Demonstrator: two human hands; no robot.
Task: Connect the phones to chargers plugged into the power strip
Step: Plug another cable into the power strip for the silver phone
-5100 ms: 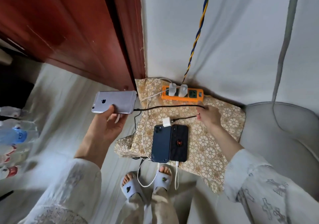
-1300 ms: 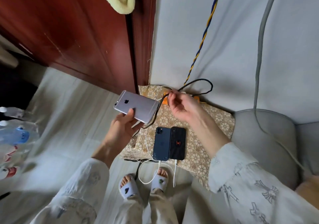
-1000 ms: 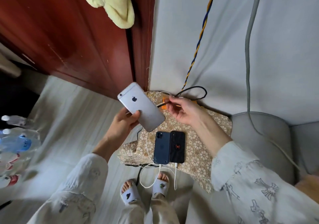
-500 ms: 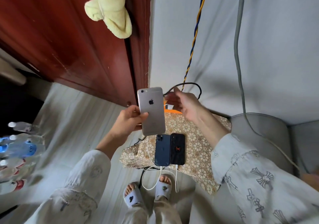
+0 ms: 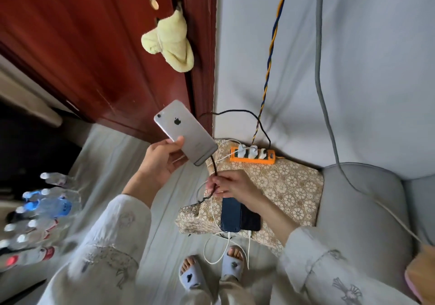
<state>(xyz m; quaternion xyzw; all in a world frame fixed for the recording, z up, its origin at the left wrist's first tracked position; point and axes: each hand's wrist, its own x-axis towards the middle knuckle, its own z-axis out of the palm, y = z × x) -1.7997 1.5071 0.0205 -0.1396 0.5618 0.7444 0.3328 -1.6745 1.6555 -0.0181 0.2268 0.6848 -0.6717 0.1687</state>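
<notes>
While the left hand [image 5: 162, 161] grips the silver iPhone [image 5: 186, 132] up and left of the orange power strip [image 5: 251, 157], its long side slants down toward the right hand [image 5: 231, 183], which pinches the black cable [image 5: 213, 166] just below it.

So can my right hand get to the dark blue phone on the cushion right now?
Probably yes. The right hand hovers just above the top end of the dark blue phone with nothing between them, but it is pinching the black cable, so it would likely have to let go first.
</notes>
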